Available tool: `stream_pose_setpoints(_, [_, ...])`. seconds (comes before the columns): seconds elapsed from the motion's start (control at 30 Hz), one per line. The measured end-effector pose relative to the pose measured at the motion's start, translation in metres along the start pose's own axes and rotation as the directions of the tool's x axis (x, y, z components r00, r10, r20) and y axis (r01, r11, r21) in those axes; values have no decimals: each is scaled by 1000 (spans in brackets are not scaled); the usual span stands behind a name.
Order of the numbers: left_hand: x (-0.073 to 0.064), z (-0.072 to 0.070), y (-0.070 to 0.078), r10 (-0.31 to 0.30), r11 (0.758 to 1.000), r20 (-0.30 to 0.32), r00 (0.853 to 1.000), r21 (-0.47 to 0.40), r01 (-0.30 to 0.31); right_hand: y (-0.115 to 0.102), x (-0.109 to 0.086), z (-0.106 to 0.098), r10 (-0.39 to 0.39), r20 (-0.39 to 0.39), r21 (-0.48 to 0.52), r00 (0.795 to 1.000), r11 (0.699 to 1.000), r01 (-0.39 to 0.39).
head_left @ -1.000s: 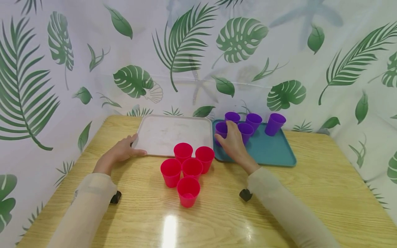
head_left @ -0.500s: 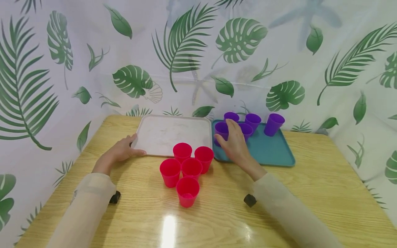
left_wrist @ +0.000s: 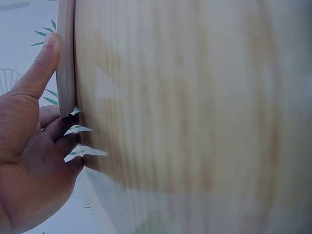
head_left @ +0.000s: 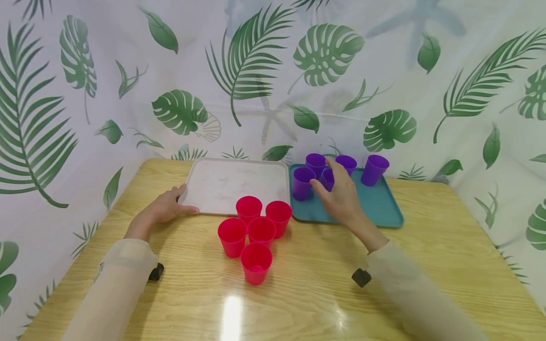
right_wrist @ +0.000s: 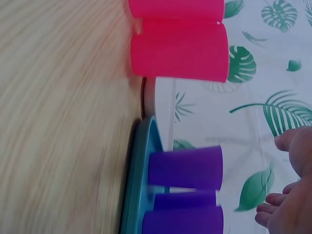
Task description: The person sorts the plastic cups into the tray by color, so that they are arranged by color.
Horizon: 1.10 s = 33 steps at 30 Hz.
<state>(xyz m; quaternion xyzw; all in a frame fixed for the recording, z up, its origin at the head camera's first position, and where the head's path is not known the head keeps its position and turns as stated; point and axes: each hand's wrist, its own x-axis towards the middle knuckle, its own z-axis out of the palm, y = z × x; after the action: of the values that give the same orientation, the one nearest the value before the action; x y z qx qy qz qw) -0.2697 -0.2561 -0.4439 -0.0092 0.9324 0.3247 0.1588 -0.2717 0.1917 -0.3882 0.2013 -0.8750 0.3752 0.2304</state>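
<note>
My left hand [head_left: 164, 207] holds the near left corner of the white tray [head_left: 204, 206], thumb along the front rim and fingers at the left side. In the left wrist view, the thumb lies against the tray's edge and the other fingertips reach the wooden surface. Over the teal tray [head_left: 362, 208] hovers my right hand [head_left: 343, 201], thumb and fingers apart, with nothing held. Several purple cups stand upright there; the front-left purple cup [head_left: 304, 184] is closest to the thumb. Part of the middle purple cup [head_left: 327, 179] is hidden behind the hand.
Several red cups [head_left: 257, 265] stand in a cluster in front of the two trays, which lie side by side. One purple cup [head_left: 374, 170] stands apart at the back right of the teal tray. A leaf-patterned cloth [head_left: 273, 71] hangs behind the wooden table [head_left: 187, 303].
The right hand has drawn away to the right from the front-left purple cup, which now shows fully. My left hand stays at the white tray's corner. The head view shifted slightly.
</note>
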Motion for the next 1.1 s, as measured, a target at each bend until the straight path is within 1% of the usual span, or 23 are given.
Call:
stream_pose_setpoints(0.07, [0, 0, 0, -2, 1000, -2, 1000, 4, 2, 4, -1, -5, 13, -14, 13, 1000, 1000, -13])
stream_pose_setpoints(0.23, [1, 1, -2, -7, 1000, -3, 1000, -3, 7, 18, -4, -21, 80, -28, 22, 996, 997, -79])
stream_pose_setpoints(0.37, [0, 0, -2, -8, 1000, -2, 1000, -12, 8, 32, -6, -37, 134, -20, 13, 991, 991, -134])
stream_pose_setpoints(0.5, [-1, 1, -1, -7, 1000, -2, 1000, -18, 6, 47, -11, -58, 188, 5, -4, 982, 982, -188])
stream_pose_setpoints(0.6, [-2, 1, 1, -4, 1000, -2, 1000, -19, 4, 62, -16, -74, 232, 31, -17, 972, 973, -231])
stream_pose_setpoints(0.73, [-2, 0, 3, 0, 1000, -2, 1000, -21, 0, 83, -25, -95, 290, 74, -65, 954, 956, -285])
stream_pose_setpoints(0.83, [-3, 0, 4, -2, 1000, -2, 1000, -23, 2, 97, -32, -107, 324, 89, -97, 942, 944, -315])
stream_pose_setpoints(1.1, [-4, 1, 2, 5, 1000, -5, 1000, -9, -6, 137, -49, -129, 389, 91, -123, 917, 918, -377])
